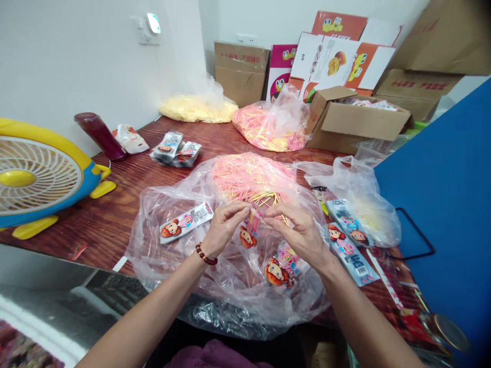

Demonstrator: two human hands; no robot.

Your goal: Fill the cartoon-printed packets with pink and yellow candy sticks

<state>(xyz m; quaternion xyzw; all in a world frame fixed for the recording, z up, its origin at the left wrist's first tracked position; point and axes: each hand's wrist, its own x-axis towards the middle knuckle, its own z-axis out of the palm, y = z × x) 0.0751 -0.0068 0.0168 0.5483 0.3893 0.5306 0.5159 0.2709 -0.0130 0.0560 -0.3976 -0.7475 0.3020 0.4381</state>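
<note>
A small clear packet (251, 227) printed with a red-haired cartoon girl hangs between my hands, with pinkish sticks showing inside. My left hand (226, 222) pinches its upper left edge. At its upper right edge, the fingers of my right hand (297, 230) are closed. Under both hands spreads a large clear plastic bag (153, 204) holding a heap of pink and yellow sticks (249, 174). One filled printed packet (282, 268) rests on the plastic below my right hand. Left of my left hand lies a stack of flat printed packets (186, 223).
More flat packets (351, 253) lie at right beside a knotted plastic bag (372, 209). Farther back are packet stacks (176, 149), a bag of pink sticks (268, 125), a yellow bag (199, 108) and an open carton (360, 122). A fan (42, 174) stands left; a blue panel (445, 179) borders the right.
</note>
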